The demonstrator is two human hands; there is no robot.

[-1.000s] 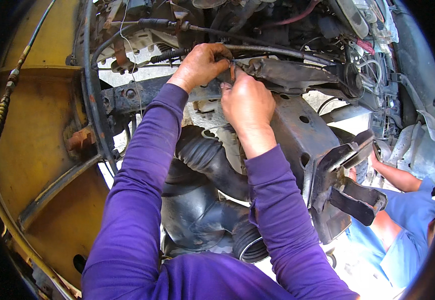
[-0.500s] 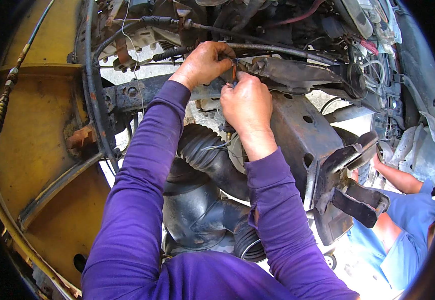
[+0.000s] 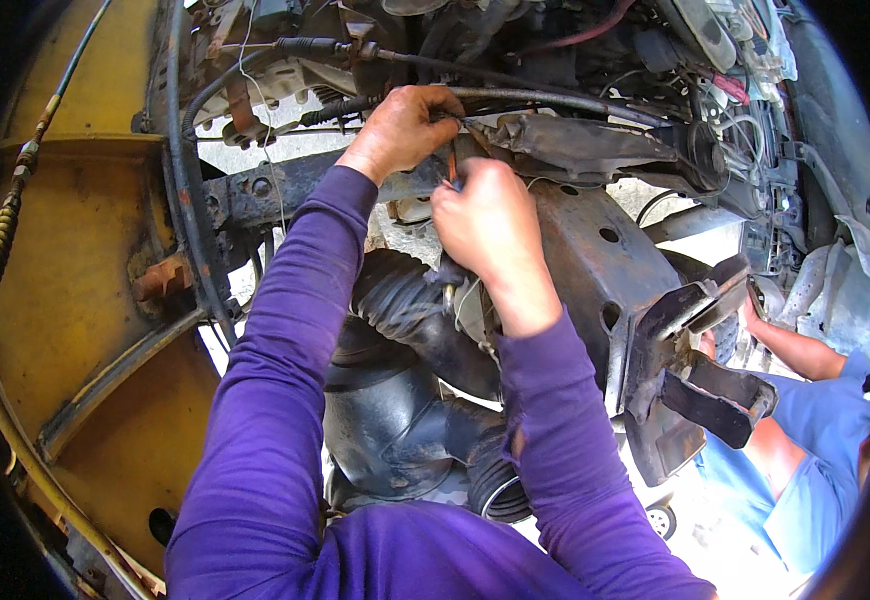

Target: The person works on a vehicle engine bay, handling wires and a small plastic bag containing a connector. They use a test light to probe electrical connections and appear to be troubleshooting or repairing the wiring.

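Note:
My left hand (image 3: 402, 128) is closed above the dark frame beam, its thumb and fingers pinched at the end of a black wrapped bundle (image 3: 585, 150); what lies in the pinch is hidden. Just below and right of it, my right hand (image 3: 493, 215) is a little blurred, its fingers closed on a thin orange strand (image 3: 452, 165) that runs up toward the left fingertips. Under the right wrist shows a small dark piece with a brass-coloured end (image 3: 448, 292), beside thin pale wires. Whether the right hand holds this piece cannot be made out.
Below my hands sit a ribbed black hose (image 3: 395, 295) and a black rounded housing (image 3: 385, 430). A yellow panel (image 3: 85, 250) with cables stands at left. A steel bracket (image 3: 690, 350) juts out at right, near another person in blue (image 3: 785, 470). Hoses and cables cross the top.
My right hand has moved slightly down and left, and the orange strand now slants more. The left hand has stayed nearly in place.

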